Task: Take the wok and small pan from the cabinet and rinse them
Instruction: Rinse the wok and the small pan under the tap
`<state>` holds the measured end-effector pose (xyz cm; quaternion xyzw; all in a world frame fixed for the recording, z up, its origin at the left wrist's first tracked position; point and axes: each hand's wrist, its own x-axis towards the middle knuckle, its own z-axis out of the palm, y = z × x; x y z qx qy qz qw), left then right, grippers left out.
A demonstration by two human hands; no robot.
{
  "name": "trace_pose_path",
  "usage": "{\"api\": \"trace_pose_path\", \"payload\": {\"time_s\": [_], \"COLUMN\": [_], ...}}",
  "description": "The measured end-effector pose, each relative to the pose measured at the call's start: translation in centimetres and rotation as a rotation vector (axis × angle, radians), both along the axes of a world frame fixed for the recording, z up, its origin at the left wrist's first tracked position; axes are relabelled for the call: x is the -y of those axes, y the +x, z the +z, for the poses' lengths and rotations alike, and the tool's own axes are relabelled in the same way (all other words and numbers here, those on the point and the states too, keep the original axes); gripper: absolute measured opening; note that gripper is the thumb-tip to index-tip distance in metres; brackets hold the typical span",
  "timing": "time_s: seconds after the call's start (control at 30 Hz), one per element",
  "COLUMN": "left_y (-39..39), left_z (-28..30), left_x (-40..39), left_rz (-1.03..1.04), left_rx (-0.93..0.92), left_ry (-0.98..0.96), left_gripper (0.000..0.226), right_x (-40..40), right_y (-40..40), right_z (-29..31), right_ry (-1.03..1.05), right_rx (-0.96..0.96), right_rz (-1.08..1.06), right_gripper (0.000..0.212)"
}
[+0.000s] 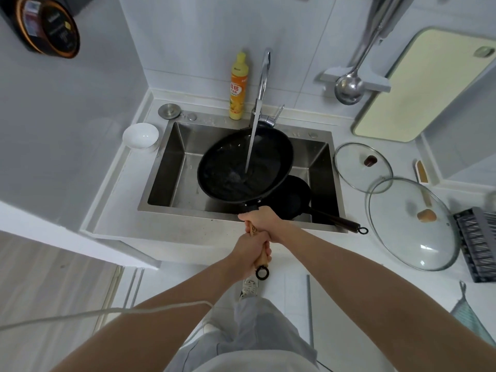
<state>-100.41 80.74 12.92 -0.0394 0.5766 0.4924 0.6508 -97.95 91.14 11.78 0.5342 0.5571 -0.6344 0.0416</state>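
At the far left a white bowl point(140, 136) sits on the counter just beside the sink's point(171, 167) corner, with a round metal drain plug point(169, 111) behind it. A yellow dish-soap bottle point(238, 87) stands against the wall next to the tap point(264, 73), and water point(251, 146) runs from the spout straight down into the wok point(241, 165). I hold the wok tilted over the basin by its wooden handle point(261, 257) — my left hand point(248, 249) wrapped tight around the lower part near the hanging ring, my right hand point(261, 221) clenched around the top, close to the black rim. Under the wok's right edge the small pan point(291, 198) lies in the sink, its dark handle propped on the front rim and pointing right. Further right, two glass lids point(410, 224) rest flat on the counter, overlapping — a ladle point(349, 88) hangs above them beside a pale cutting board point(418, 87) leaning on the wall.
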Motion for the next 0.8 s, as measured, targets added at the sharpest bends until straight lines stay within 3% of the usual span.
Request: {"api": "trace_pose_path", "payload": {"time_s": [0.2, 0.3, 0.4, 0.47, 0.63, 0.8], "left_y": [0.7, 0.4, -0.7, -2.0, -4.2, -4.1], "left_z": [-0.5, 0.0, 1.1, 1.6, 3.1, 3.2], "left_x": [0.5, 0.7, -0.3, -1.2, -2.0, -1.4], "left_rz": [-0.031, -0.051, -0.073, -0.082, -0.08, 0.007], "left_rx": [-0.324, -0.486, -0.545, -0.488, -0.208, 0.011], "left_ry": [-0.045, -0.066, -0.088, -0.128, -0.136, -0.083], "left_gripper": [0.013, 0.003, 0.008, 0.022, 0.005, 0.015], "right_x": [0.3, 0.5, 0.0, -0.4, -0.6, -0.1], "right_y": [0.2, -0.4, -1.5, -2.3, -3.2, -2.6], "right_z": [-0.9, -0.8, -0.1, 0.5, 1.7, 1.5], "right_ry": [-0.133, -0.27, -0.33, -0.347, -0.295, -0.231], "right_rx": [-0.149, -0.236, -0.259, -0.225, -0.085, -0.014], "right_rz": [0.059, 0.017, -0.018, -0.029, -0.036, -0.016], "right_gripper": [0.034, 0.029, 0.034, 0.04, 0.044, 0.039]}}
